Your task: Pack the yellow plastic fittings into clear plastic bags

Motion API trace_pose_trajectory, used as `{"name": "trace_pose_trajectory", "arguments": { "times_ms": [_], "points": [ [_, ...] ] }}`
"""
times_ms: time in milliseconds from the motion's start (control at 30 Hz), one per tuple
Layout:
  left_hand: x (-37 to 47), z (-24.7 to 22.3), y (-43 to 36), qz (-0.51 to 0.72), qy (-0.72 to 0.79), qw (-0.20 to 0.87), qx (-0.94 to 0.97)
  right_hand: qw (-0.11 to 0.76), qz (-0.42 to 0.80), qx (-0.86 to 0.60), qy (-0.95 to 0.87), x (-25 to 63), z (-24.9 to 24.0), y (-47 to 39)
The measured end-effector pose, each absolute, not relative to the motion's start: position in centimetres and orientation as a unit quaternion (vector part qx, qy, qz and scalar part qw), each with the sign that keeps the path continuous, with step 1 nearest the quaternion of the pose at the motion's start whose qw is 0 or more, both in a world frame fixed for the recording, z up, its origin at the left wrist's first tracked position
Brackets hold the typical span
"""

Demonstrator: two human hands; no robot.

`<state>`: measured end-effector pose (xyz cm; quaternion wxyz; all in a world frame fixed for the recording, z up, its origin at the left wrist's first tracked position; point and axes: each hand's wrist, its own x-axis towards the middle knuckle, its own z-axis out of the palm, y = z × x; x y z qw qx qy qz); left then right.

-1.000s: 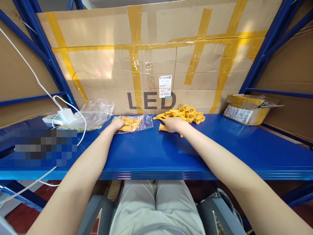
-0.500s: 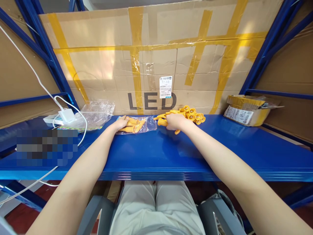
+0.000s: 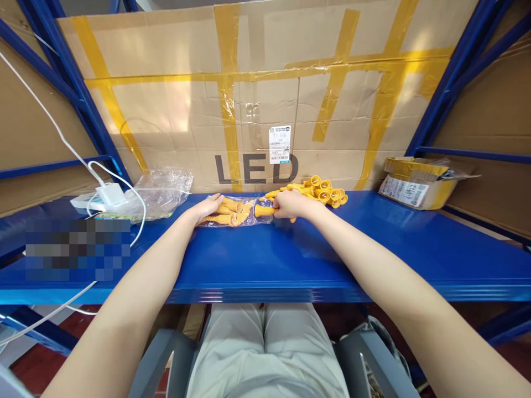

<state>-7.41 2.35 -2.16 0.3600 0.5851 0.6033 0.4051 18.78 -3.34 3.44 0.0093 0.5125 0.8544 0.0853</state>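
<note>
A clear plastic bag lies on the blue shelf with several yellow horn-shaped pieces in it. My left hand rests on the bag's left end, fingers stretched out over the pieces. My right hand is closed round one yellow piece, whose flared end points left over the bag's right end. Behind and to the right of that hand is a pile of similar yellow pieces, flared ends mostly towards the right.
Blue shelf with a large cardboard sheet standing at its back. Crumpled clear plastic, a white charger with cables and a blurred dark patch are at left. A small open carton stands at right.
My right hand has moved slightly left with a yellow piece, away from the pile and to the bag's right end. My left hand has shifted a little right, its fingers spread more.
</note>
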Motion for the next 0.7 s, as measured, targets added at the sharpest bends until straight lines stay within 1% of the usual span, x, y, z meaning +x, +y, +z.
{"name": "trace_pose_trajectory", "arguments": {
  "times_ms": [67, 133, 333, 500, 633, 700],
  "points": [
    [-7.5, -2.2, 2.5, 0.398, 0.619, 0.374, 0.565, 0.015, 0.073, 0.522, 0.849, 18.9, 3.4, -3.3],
    [-7.6, -2.2, 2.6, 0.397, 0.612, 0.391, 0.561, -0.001, 0.044, 0.517, 0.855, 18.9, 3.3, -3.3],
    [-7.0, -1.6, 2.1, 0.403, 0.579, 0.452, 0.545, -0.116, -0.148, 0.468, 0.864, 19.1, 2.8, -2.5],
    [-6.1, -1.5, 1.5, 0.409, 0.546, 0.501, 0.532, -0.199, -0.243, 0.428, 0.848, 19.4, 1.6, -1.4],
    [-5.9, -1.8, 1.6, 0.419, 0.521, 0.505, 0.547, -0.251, -0.327, 0.436, 0.8, 18.4, 0.1, -1.1],
    [-5.6, -1.7, 1.5, 0.419, 0.51, 0.506, 0.556, -0.269, -0.344, 0.448, 0.78, 17.8, -0.4, -1.2]
  ]
}}
